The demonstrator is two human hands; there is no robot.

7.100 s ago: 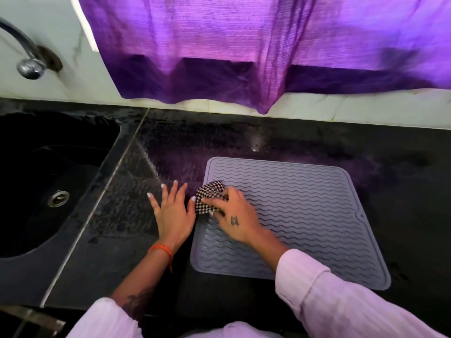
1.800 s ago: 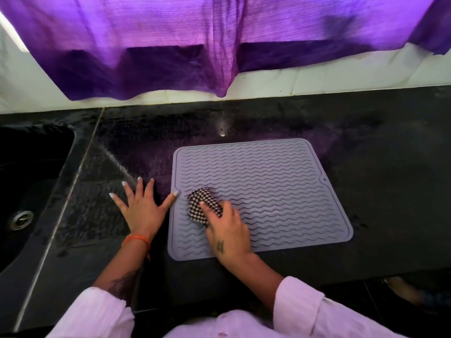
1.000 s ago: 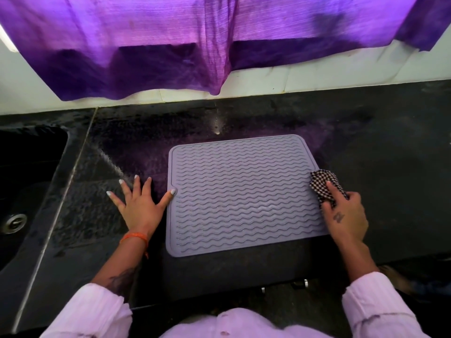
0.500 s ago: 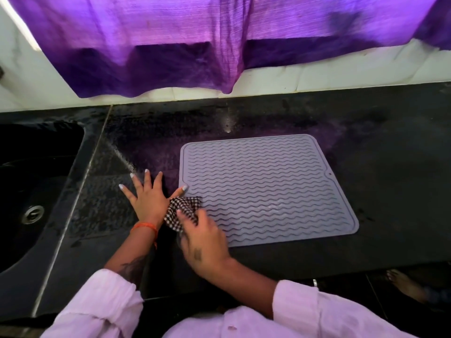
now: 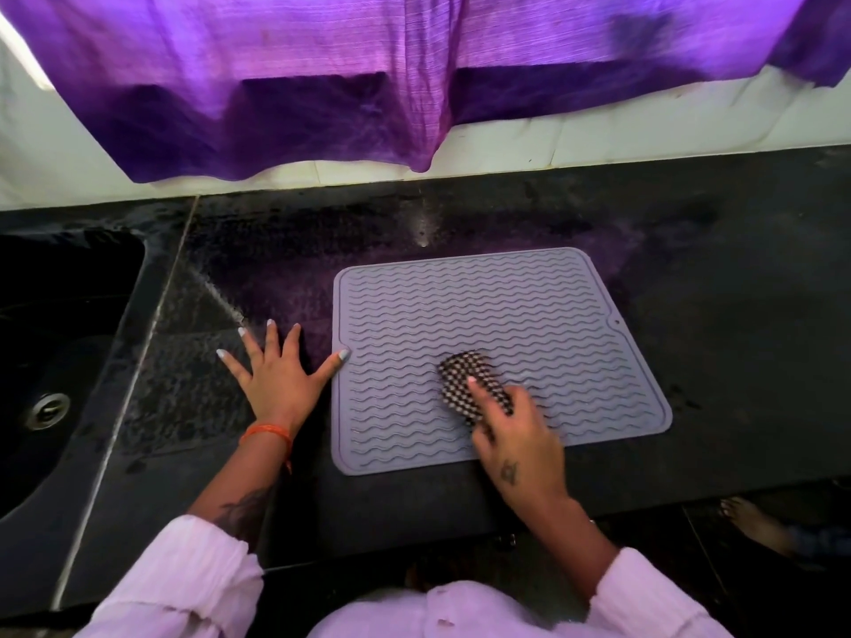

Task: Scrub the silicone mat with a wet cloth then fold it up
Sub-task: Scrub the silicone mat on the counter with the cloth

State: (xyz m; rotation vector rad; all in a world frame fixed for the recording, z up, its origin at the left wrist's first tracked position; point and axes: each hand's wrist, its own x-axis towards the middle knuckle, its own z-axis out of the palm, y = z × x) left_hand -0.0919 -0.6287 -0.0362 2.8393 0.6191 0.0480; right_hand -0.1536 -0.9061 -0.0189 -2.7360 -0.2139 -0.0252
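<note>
A grey silicone mat (image 5: 488,315) with wavy ridges lies flat on the black counter (image 5: 737,315). My right hand (image 5: 520,439) holds a bunched black-and-white checked cloth (image 5: 465,384) and presses it on the mat's near middle. My left hand (image 5: 281,379) lies flat on the counter beside the mat's left edge, fingers spread, with the thumb tip touching that edge.
A black sink (image 5: 50,361) with a metal drain (image 5: 48,409) is sunk into the counter at the left. A purple curtain (image 5: 414,76) hangs over the white wall at the back. A bare foot (image 5: 755,522) shows on the floor at lower right.
My right hand has swept the cloth from the mat's left near corner rightward to its near middle. The left hand stays flat beside the mat.
</note>
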